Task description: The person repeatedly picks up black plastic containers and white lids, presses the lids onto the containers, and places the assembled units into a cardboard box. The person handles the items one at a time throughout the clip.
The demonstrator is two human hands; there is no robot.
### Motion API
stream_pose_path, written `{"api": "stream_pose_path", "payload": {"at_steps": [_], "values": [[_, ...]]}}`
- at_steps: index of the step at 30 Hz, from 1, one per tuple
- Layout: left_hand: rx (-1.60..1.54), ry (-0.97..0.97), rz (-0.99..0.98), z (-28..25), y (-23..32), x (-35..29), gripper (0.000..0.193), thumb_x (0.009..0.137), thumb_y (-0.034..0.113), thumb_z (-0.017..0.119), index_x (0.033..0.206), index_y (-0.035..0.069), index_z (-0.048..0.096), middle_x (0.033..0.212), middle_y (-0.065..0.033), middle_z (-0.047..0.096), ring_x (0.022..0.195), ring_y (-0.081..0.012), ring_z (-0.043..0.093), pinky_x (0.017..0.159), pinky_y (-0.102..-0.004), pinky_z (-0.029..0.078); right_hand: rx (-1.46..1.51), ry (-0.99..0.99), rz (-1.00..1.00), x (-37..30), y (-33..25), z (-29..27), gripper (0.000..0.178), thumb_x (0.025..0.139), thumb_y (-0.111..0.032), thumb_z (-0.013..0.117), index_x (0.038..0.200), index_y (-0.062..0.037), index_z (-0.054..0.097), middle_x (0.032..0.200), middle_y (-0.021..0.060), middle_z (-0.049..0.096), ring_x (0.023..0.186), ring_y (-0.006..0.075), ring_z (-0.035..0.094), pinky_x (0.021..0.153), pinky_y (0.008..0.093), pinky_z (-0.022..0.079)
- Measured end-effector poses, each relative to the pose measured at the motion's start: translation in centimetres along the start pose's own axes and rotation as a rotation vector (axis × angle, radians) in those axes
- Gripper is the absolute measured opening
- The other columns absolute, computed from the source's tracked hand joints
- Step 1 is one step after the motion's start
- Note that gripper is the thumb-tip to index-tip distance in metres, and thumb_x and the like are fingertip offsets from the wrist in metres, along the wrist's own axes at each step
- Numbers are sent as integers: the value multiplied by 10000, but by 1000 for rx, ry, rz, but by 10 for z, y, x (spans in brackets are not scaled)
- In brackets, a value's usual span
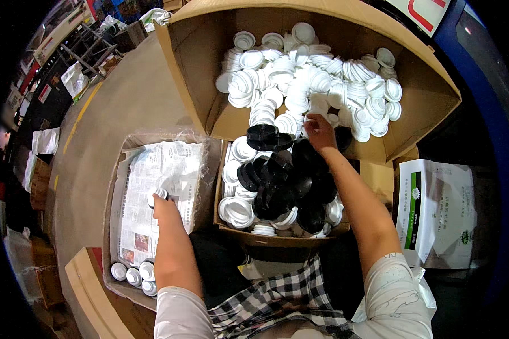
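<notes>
My left hand (165,209) is closed around a white round lid (158,195) with a dark part beneath it, over the newspaper-lined box (114,203) at the left. At the far side, my right hand (321,133) is bent with its fingers pinched on the edge of a white lid (306,127), where the white pile meets the black lids. White lids (316,79) fill much of the large tilted carton (189,68). Black round lids (283,183) lie heaped on more white lids (236,211) in the middle box (283,239).
Several white-topped round pieces (134,277) stand in the left box's near corner. A printed white bag (441,214) lies at the right. A cardboard flap (90,288) sticks out at the lower left. Beyond the boxes are grey floor (121,96) and a yellow line (80,118).
</notes>
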State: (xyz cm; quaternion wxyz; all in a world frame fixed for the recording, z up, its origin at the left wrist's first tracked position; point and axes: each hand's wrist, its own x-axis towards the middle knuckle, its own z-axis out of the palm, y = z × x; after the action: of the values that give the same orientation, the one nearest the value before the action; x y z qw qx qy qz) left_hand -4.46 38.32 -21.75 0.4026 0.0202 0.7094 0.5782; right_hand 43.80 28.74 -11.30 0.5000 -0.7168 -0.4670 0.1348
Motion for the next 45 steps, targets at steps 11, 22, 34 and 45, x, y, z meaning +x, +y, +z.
{"api": "stream_pose_path", "payload": {"at_steps": [11, 22, 34, 45], "values": [[637, -804, 716, 132, -31, -227, 410, 798, 412, 613, 857, 9, 657, 741, -144, 655, 696, -277, 628, 654, -339, 464, -600, -229, 89, 42, -11, 38, 706, 594, -398, 751, 1119, 14, 521, 1128, 202, 547, 1037, 351, 537, 861, 414, 448], [557, -865, 645, 136, -41, -233, 381, 748, 175, 577, 1079, -15, 579, 971, -266, 602, 916, -366, 595, 760, -366, 458, 404, -217, 354, 15, -40, -17, 476, 740, -194, 721, 1152, -44, 534, 965, 88, 571, 824, 173, 560, 591, 317, 499], [360, -1005, 869, 109, -1, -273, 132, 787, 31, 490, 896, 2, 559, 976, -170, 559, 853, -319, 565, 758, -360, 478, 1154, -464, 436, -89, -112, -80, 434, 870, -264, 567, 1246, -97, 425, 1097, 21, 546, 936, 152, 559, 748, 323, 506], [-249, -1658, -617, 41, 35, -322, 338, 916, 142, 416, 1236, 55, 350, 1183, -162, 506, 1048, -308, 551, 829, -465, 511, 1498, -641, 574, -110, -128, -69, 676, 849, -580, 420, 1280, -61, 371, 1150, 125, 533, 1036, 282, 545, 860, 470, 467]]}}
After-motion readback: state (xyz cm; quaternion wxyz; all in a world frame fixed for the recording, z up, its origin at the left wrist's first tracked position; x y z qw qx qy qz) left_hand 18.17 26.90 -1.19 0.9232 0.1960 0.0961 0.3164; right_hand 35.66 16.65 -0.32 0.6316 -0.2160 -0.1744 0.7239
